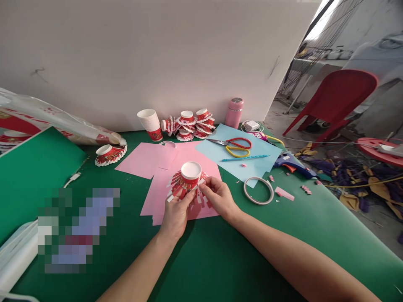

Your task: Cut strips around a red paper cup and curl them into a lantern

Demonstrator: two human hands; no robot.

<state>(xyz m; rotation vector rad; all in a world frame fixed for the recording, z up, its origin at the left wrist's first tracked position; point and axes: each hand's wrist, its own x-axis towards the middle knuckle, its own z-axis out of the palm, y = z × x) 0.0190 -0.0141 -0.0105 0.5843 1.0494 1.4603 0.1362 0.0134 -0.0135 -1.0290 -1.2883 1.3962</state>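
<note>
Over the pink paper sheets a red paper cup is held base up, its wall cut into strips that fan outward. My left hand is closed on the near left side of the fringe, thumb on top. My right hand pinches at a strip on the cup's right side with thumb and forefinger. Light blue paper lies to the right, with red-and-yellow-handled scissors and a blue pencil on it. Near my right forearm is a roll of tape.
At the back stand stacked paper cups, a pile of fringed cups and a pink bottle. Another fringed cup sits left. A blue glue gun and pink scraps lie right. A red chair stands beyond the green table.
</note>
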